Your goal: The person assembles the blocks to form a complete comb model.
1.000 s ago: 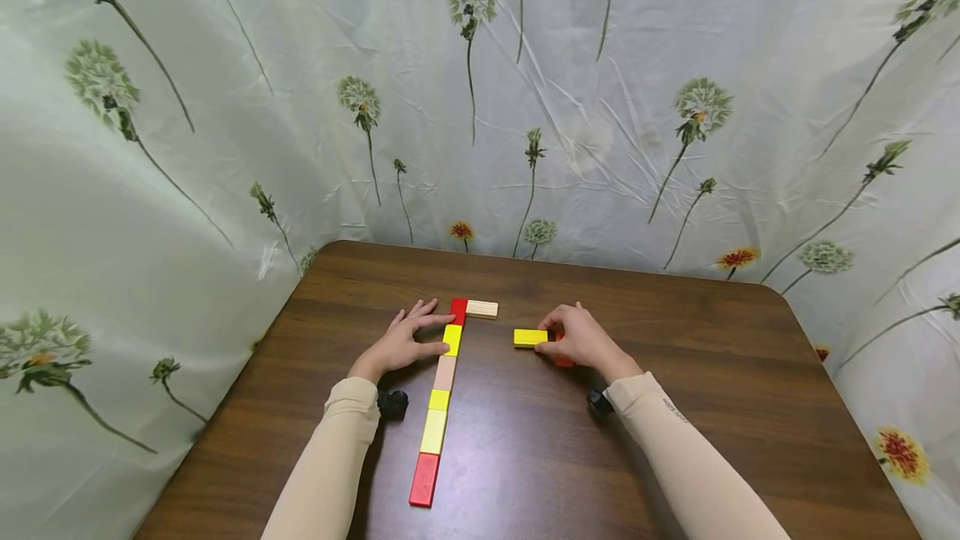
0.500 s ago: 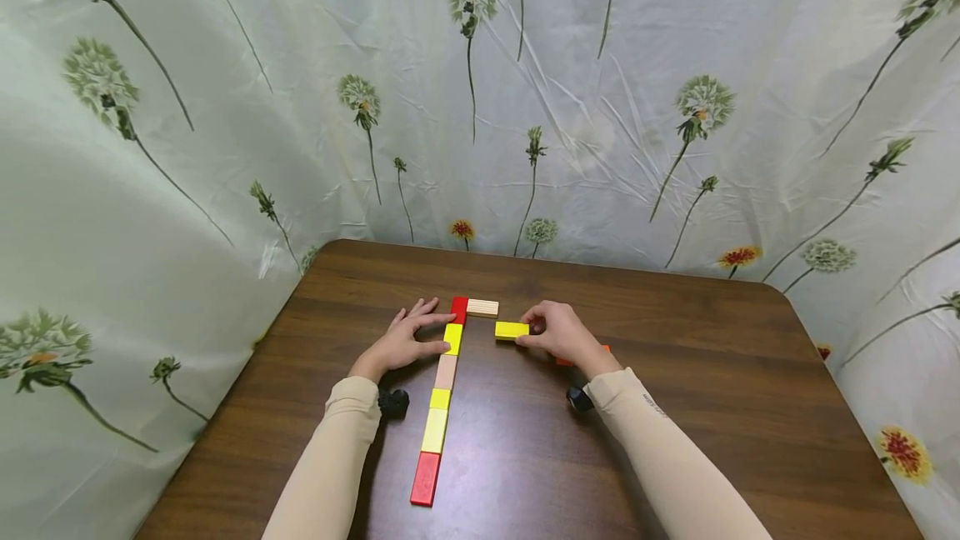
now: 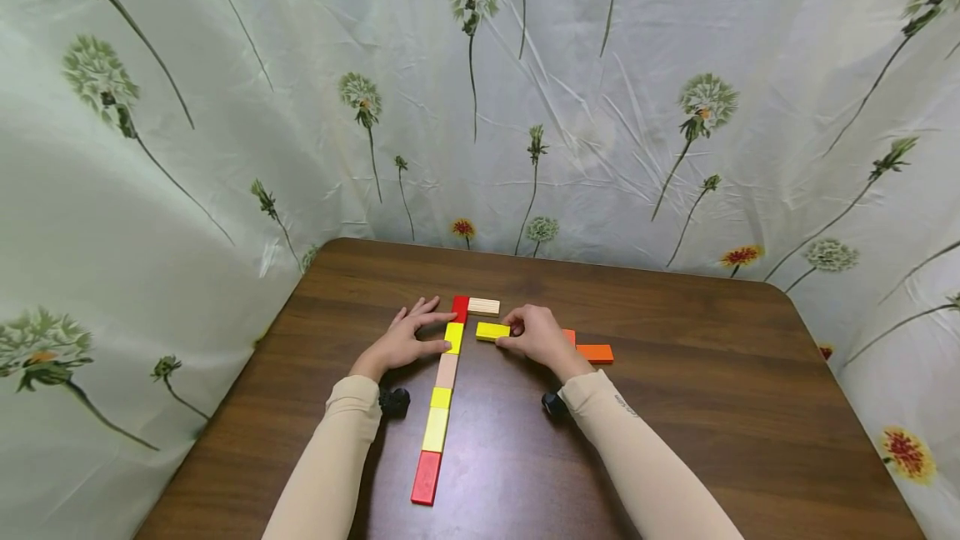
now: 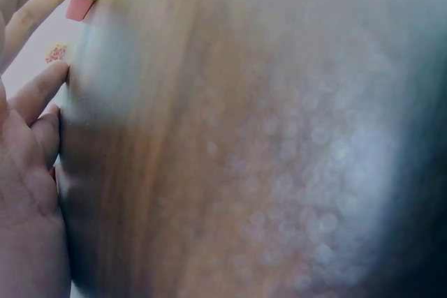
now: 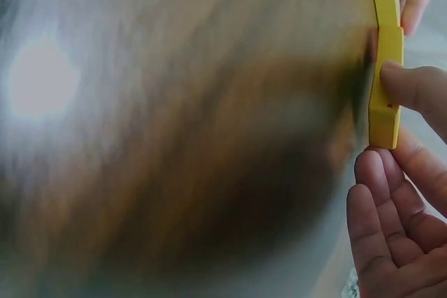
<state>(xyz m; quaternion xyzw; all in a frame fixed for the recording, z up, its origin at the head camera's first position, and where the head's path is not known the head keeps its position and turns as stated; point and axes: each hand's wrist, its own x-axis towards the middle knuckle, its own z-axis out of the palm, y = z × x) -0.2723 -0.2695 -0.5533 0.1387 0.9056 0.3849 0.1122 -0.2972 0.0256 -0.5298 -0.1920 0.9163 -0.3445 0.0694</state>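
Observation:
In the head view my left hand (image 3: 402,345) rests on the table with fingers spread. Its index fingertip touches the red block (image 3: 461,307) and its thumb the yellow block (image 3: 453,335), both at the far end of a row of blocks. To the right of that row, my right hand (image 3: 542,338) pinches another yellow block (image 3: 489,331) between thumb and fingers. The right wrist view shows this yellow block (image 5: 383,120) under the thumb. A gap separates it from the row, and a pale wooden block (image 3: 483,307) lies just beyond it.
Toward me the row continues with a pink block (image 3: 446,371), a small yellow block (image 3: 441,397), a pale yellow block (image 3: 435,428) and a red block (image 3: 426,477). Orange blocks (image 3: 595,354) lie behind my right hand. A flowered curtain (image 3: 585,107) hangs past the brown table (image 3: 675,407).
My right hand has moved left with the yellow block, bringing it nearer the row and uncovering the orange blocks. The left hand has stayed in place.

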